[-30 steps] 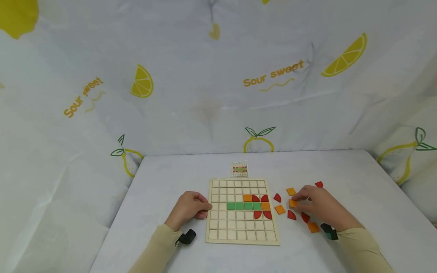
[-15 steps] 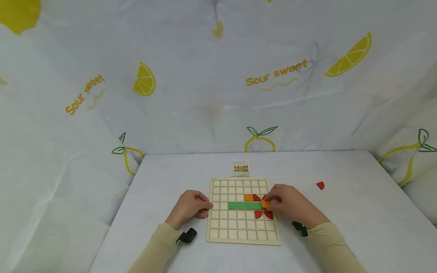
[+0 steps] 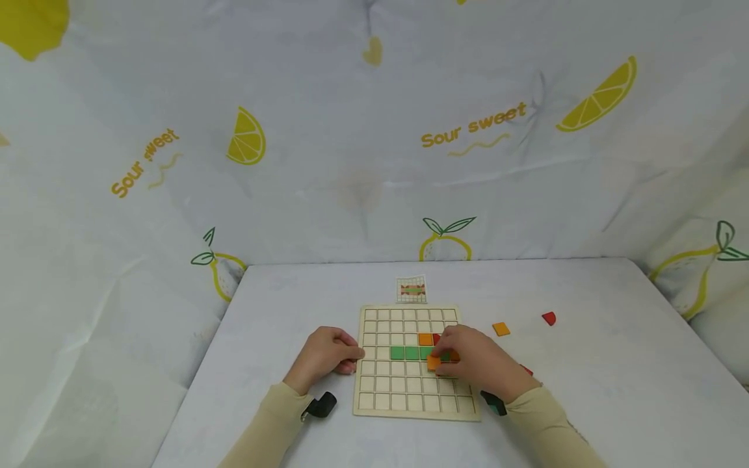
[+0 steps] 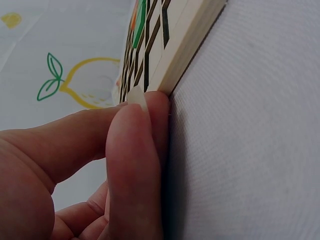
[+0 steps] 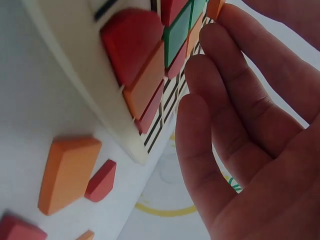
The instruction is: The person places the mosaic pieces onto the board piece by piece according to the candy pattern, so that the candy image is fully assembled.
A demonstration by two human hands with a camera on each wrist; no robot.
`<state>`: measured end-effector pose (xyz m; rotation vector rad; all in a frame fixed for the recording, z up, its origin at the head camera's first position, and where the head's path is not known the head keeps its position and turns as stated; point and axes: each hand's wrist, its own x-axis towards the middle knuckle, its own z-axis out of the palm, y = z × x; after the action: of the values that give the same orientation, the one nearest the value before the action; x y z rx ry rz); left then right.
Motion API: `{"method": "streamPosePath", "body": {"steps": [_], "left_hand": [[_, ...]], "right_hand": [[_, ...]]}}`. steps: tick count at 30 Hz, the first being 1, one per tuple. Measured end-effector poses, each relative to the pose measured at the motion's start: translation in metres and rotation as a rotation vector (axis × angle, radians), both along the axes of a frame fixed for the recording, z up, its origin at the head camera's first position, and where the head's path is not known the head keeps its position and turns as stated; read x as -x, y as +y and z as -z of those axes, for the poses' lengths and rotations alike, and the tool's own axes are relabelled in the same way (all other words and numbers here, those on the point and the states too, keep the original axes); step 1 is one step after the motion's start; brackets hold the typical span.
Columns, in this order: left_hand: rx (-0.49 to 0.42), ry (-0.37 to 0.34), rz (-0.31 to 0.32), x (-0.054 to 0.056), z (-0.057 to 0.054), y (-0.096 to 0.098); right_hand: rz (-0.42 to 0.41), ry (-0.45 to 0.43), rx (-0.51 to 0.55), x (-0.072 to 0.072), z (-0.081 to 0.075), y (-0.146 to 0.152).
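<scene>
A wooden grid board [image 3: 389, 402] lies on the table. A row of green square tiles [image 3: 404, 353] sits in its cells, with an orange square tile [image 3: 425, 339] just behind them. My right hand [image 3: 480, 359] pinches another orange square tile [image 3: 433, 363] over the board, in front of the green row. The right hand covers part of the laid tiles; the right wrist view shows red quarter-circle tiles [image 5: 132, 45] there. At the board's left edge, my left hand [image 3: 324, 355] holds the rim between thumb [image 4: 132, 160] and index finger.
Behind the board lies a small pattern card [image 3: 411, 290]. To the right are a loose orange tile [image 3: 500, 329] and a red quarter-circle tile [image 3: 549, 318]. More loose tiles, partly hidden by the right arm, show in the right wrist view, including an orange one [image 5: 69, 172].
My right hand has carried the orange tile from the loose pieces on the right leftward onto the board, past its right edge cells. The left hand stays at the board's left edge.
</scene>
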<state>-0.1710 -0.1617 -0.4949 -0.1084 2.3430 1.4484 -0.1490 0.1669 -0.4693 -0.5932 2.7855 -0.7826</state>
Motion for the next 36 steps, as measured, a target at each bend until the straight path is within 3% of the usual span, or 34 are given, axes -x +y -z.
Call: {"method": "streamPosePath", "body": {"steps": [11,27,36], "left_hand": [[-0.005,-0.003,0.003,-0.001,0.0,0.003],[-0.01,-0.008,-0.005,0.0,-0.003,0.003],[0.006,-0.014,-0.009,-0.001,-0.001,0.0]], "right_hand": [[-0.033,0.06,-0.048,-0.003,0.005,-0.005],[-0.03,0.067,-0.075,-0.004,0.001,-0.012],[0.031,0.013,0.014,0.008,-0.002,0.01]]}}
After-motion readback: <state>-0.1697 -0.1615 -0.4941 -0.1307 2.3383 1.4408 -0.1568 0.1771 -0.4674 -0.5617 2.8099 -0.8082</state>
